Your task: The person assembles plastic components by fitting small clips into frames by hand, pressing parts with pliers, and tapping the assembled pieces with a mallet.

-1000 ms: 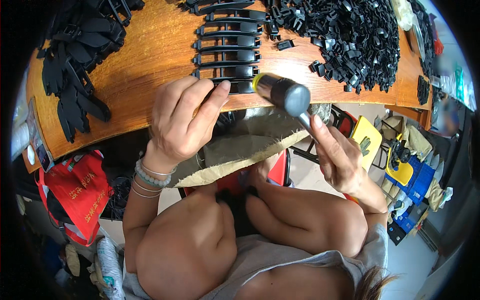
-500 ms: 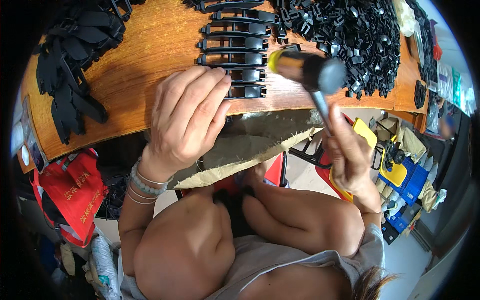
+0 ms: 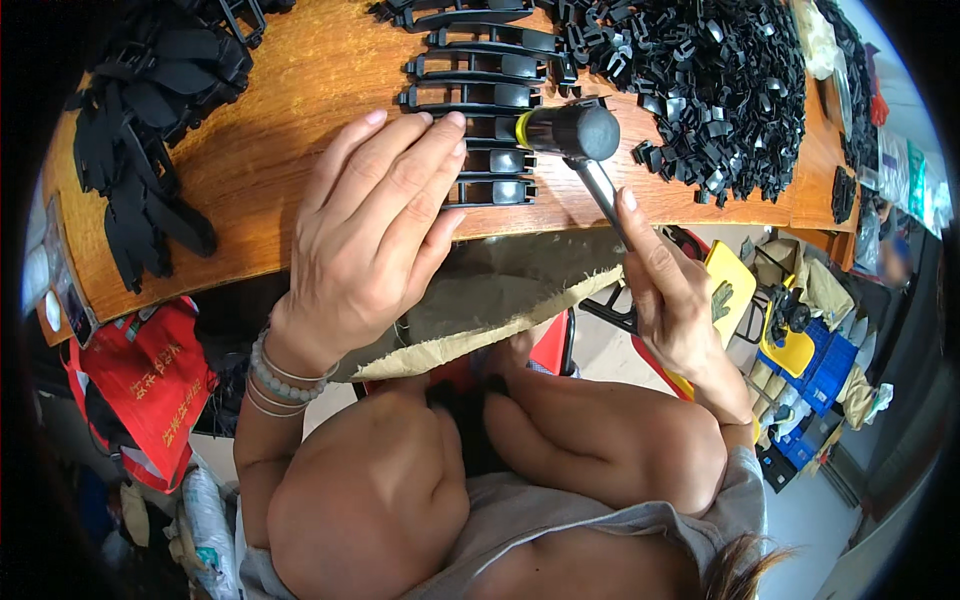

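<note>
Across the wooden table point(image 3: 290, 90) runs a column of long black plastic handle-like parts point(image 3: 518, 67), laid side by side. My left hand point(image 3: 365, 220) rests with outstretched fingers over the left ends of the nearest ones, covering them. In my right hand point(image 3: 680, 305) is the metal shaft of a mallet point(image 3: 575, 132) with a black head and a yellow end. That yellow end is at the right end of one part near my left fingertips; whether it touches I cannot tell.
A big heap of small black clips point(image 3: 720, 100) covers the table's right side. More black plastic pieces point(image 3: 160, 130) are piled at the left. Below the table edge hangs a tan cloth point(image 3: 480, 335) over my knees. A red bag point(image 3: 140, 385) sits at lower left, a yellow chair point(image 3: 730, 290) at right.
The mallet head has swung left and down to the column's right end, my right hand moving with it. My left fingers have slid slightly farther from me; the nearer parts shifted a little.
</note>
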Available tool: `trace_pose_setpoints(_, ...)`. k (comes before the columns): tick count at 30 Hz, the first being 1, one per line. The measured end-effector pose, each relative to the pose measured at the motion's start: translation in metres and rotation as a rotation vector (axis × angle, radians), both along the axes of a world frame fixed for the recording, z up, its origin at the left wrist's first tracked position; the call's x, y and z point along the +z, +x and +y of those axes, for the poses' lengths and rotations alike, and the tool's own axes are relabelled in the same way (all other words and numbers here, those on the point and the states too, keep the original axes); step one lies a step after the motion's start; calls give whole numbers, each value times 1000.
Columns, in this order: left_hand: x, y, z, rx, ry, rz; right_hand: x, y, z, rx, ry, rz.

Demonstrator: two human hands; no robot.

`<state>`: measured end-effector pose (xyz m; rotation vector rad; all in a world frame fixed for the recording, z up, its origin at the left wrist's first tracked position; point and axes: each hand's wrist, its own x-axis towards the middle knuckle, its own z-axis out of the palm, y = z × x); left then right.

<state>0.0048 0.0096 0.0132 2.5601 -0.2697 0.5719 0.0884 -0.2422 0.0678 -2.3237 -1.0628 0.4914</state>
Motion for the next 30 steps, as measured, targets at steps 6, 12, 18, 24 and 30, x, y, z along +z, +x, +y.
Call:
trace_pose_setpoints(6, 6, 2, 6, -26, 25, 39, 3, 7, 1, -57, 121, 120)
trace_pose_setpoints(12, 3, 14, 9, -61, -11, 83, -6, 8, 12, -10, 41, -48)
trace_pose_setpoints(18, -1, 16, 12, -85, -40, 63, -2, 5, 12, -221, 142, 263)
trace_pose_setpoints(24, 0, 25, 9, -60, -28, 102, -8, 19, 20, -111, 192, -85)
trace_pose_setpoints(30, -1, 26, 13, -66, 7, 95, -1, 17, 27, -123, 76, 42)
